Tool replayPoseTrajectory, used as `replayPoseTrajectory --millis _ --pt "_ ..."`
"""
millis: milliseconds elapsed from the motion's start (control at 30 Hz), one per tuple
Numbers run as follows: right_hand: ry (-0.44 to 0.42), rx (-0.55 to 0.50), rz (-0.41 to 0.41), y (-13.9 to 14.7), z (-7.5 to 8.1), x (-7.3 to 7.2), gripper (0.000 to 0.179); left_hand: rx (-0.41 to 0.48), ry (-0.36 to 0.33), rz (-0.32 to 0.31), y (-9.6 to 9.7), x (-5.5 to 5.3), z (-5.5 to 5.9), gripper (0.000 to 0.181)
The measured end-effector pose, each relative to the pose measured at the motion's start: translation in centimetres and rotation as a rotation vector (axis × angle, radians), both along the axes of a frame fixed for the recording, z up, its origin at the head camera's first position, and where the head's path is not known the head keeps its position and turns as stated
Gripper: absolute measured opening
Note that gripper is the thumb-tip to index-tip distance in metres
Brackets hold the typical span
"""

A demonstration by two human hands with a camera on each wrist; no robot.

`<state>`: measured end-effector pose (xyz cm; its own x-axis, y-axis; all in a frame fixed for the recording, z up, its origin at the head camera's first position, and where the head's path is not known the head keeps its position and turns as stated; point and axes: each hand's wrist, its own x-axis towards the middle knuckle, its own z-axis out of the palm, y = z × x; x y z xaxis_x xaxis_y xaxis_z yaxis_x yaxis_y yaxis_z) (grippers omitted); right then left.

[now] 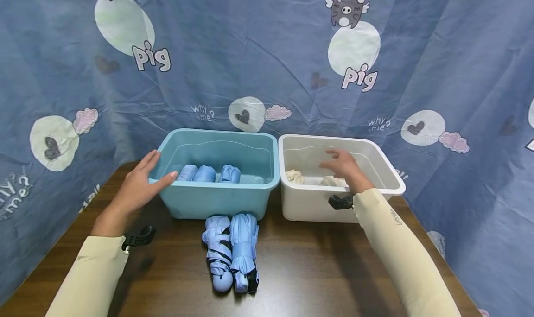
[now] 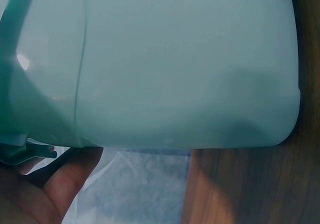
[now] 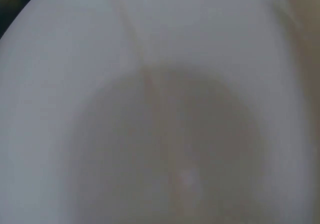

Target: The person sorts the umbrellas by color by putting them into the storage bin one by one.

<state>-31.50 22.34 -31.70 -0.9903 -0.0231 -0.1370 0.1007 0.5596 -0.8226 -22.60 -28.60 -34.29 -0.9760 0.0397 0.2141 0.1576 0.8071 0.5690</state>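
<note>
My left hand (image 1: pixel 135 185) rests at the near left corner of a blue plastic bin (image 1: pixel 217 199), fingers along the left rim and thumb over the front rim. In the left wrist view, part of that hand (image 2: pixel 60 189) shows beside the bin wall (image 2: pixel 175 69). Inside the bin lie rolled light-blue bundles (image 1: pixel 204 174). My right hand (image 1: pixel 344 166) reaches over a white bin (image 1: pixel 321 203), fingers spread and loosely bent, with nothing visible in them. Below it are cream cloth bundles (image 1: pixel 295 177). The right wrist view shows only the white bin's wall (image 3: pixel 50 109), blurred.
Two folded blue umbrellas (image 1: pixel 244 243) lie side by side on the brown wooden table (image 1: pixel 308 266), in front of the blue bin. The two bins stand next to each other. A blue curtain with pig prints (image 1: pixel 267 53) hangs behind the table.
</note>
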Motion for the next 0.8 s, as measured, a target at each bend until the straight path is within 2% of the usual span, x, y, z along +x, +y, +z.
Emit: replayPoseTrajectory --millis 233,400,533,800 --pt "0.078 -0.022 0.010 0.0 1.1 1.1 0.065 -0.004 -0.001 -0.004 0.1 0.0 0.0 0.093" --pt "0.116 -0.105 0.018 -0.4 1.7 2.5 0.063 -0.005 0.004 -0.007 0.3 0.0 0.0 0.094" --pt "0.132 -0.204 0.064 -1.3 2.4 3.9 0.062 -0.001 0.014 -0.003 0.3 0.0 0.1 0.093" --pt "0.171 -0.266 0.177 -3.2 3.8 7.1 0.053 -0.004 0.003 0.014 0.3 0.1 0.2 0.094"
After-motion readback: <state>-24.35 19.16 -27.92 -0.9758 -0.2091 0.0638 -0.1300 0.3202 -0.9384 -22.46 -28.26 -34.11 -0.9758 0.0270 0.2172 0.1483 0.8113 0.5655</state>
